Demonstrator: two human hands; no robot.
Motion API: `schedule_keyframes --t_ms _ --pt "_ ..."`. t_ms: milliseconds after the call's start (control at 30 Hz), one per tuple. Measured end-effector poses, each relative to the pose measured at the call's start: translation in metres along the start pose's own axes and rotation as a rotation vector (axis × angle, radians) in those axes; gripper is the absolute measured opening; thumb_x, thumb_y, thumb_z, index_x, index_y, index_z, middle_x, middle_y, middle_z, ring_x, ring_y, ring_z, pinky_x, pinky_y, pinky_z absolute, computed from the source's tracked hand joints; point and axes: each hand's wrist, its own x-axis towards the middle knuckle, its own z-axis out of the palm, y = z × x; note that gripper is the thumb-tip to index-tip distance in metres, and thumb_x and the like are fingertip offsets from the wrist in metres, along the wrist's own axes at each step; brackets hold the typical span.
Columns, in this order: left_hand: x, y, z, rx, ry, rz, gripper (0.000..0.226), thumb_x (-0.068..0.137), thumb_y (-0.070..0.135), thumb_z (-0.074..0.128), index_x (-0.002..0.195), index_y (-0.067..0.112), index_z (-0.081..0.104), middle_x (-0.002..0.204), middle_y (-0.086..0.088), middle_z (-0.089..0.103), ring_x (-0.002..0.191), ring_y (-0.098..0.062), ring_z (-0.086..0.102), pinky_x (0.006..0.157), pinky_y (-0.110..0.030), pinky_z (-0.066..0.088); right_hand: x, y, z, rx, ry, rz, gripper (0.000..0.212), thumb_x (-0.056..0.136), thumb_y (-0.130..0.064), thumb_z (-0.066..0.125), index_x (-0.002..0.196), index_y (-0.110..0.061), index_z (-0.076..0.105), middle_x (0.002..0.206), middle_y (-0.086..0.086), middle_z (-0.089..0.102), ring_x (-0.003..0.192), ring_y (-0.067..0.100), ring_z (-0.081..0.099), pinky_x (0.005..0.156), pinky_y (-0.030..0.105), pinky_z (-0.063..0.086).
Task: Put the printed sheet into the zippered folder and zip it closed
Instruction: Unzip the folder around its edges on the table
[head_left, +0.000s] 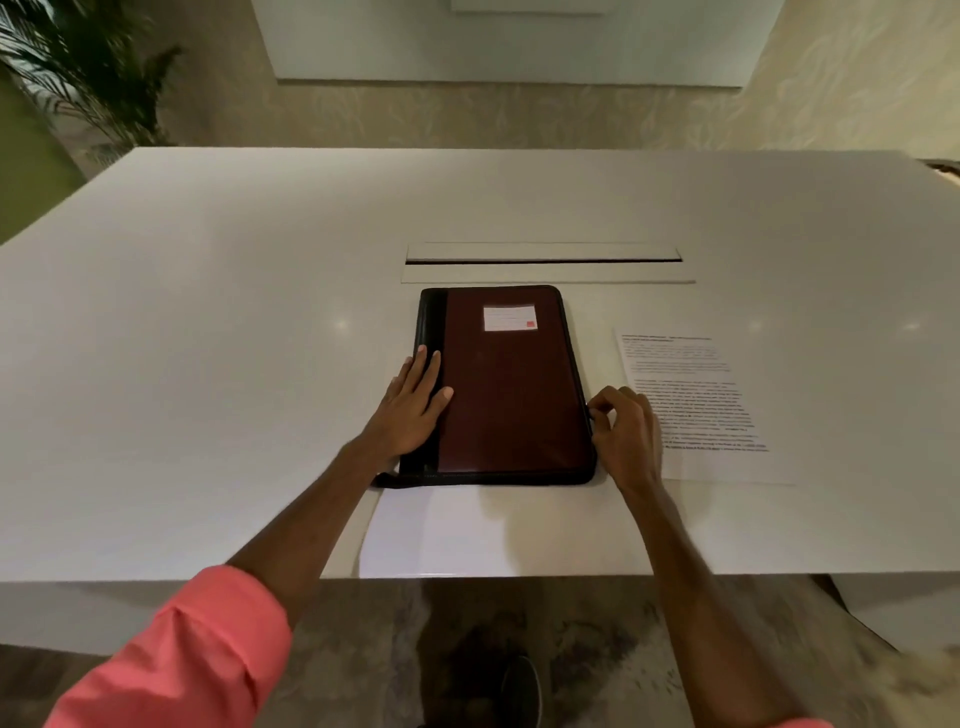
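A dark maroon zippered folder (511, 384) with a black spine and a small white label lies closed and flat in the middle of the white table (208, 364). My left hand (410, 408) rests flat on its left spine side, fingers spread. My right hand (626, 431) is at the folder's right edge, thumb and fingers pinched on the zipper pull there. The printed sheet (696, 405) lies flat on the table just right of the folder, partly under my right hand.
A long cable slot with a lid (545, 262) is set into the table just behind the folder. A potted palm (78, 78) stands at the far left. The table's near edge runs below my forearms, with the floor beneath.
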Motion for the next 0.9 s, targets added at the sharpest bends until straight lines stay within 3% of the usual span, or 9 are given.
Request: schedule_keyframes --t_ms 100,300,467,533,633,900 --pt "0.0 0.001 -0.002 0.002 -0.016 -0.003 0.07 0.117 0.05 0.027 0.175 0.026 -0.005 0.182 0.003 -0.019 0.17 -0.021 -0.015 0.139 -0.046 -0.002 -0.021 0.004 -0.007 0.01 0.01 -0.016 0.015 0.093 0.003 0.073 0.09 -0.011 0.073 0.089 0.001 0.07 0.091 0.021 0.06 0.073 0.038 0.053" --pt "-0.002 0.005 -0.005 0.021 -0.042 -0.005 0.07 0.117 0.05 0.025 0.174 0.024 -0.007 0.182 0.001 -0.019 0.17 -0.023 -0.016 0.139 -0.047 -0.002 -0.061 0.003 -0.017 0.042 0.019 0.067 0.017 0.087 0.003 0.076 0.087 -0.014 0.075 0.085 -0.006 0.073 0.088 0.015 0.061 0.067 0.013 0.039" --pt "-0.005 0.007 -0.006 0.037 -0.045 -0.001 0.07 0.118 0.049 0.024 0.174 0.022 -0.006 0.182 -0.001 -0.019 0.17 -0.024 -0.016 0.139 -0.047 -0.002 -0.091 -0.009 -0.015 0.054 0.039 0.155 0.014 0.087 -0.003 0.078 0.085 -0.015 0.073 0.085 -0.006 0.073 0.084 0.013 0.062 0.07 0.006 0.033" --pt "-0.006 0.007 -0.006 0.04 -0.045 0.0 0.07 0.118 0.049 0.024 0.174 0.022 -0.006 0.182 -0.001 -0.018 0.17 -0.024 -0.015 0.139 -0.047 -0.001 -0.1 -0.015 -0.013 0.058 0.06 0.167 0.011 0.088 -0.006 0.079 0.084 -0.016 0.074 0.085 -0.004 0.074 0.083 0.014 0.064 0.068 0.009 0.037" --pt "-0.006 0.009 -0.008 0.033 -0.063 -0.005 0.07 0.118 0.048 0.024 0.174 0.021 -0.007 0.182 -0.002 -0.019 0.17 -0.025 -0.016 0.139 -0.048 -0.002 -0.11 -0.024 -0.009 0.044 0.067 0.211 0.005 0.089 -0.015 0.081 0.088 -0.02 0.078 0.089 -0.004 0.077 0.081 0.014 0.067 0.07 0.023 0.046" --pt "-0.009 0.002 -0.021 -0.138 -0.161 0.007 0.067 0.12 0.034 0.028 0.173 0.02 -0.009 0.181 -0.002 -0.022 0.17 -0.023 -0.016 0.138 -0.048 -0.01 -0.126 -0.061 0.016 0.027 0.025 0.146 0.006 0.088 -0.025 0.082 0.087 -0.028 0.077 0.088 -0.012 0.075 0.076 0.006 0.062 0.068 0.024 0.044"
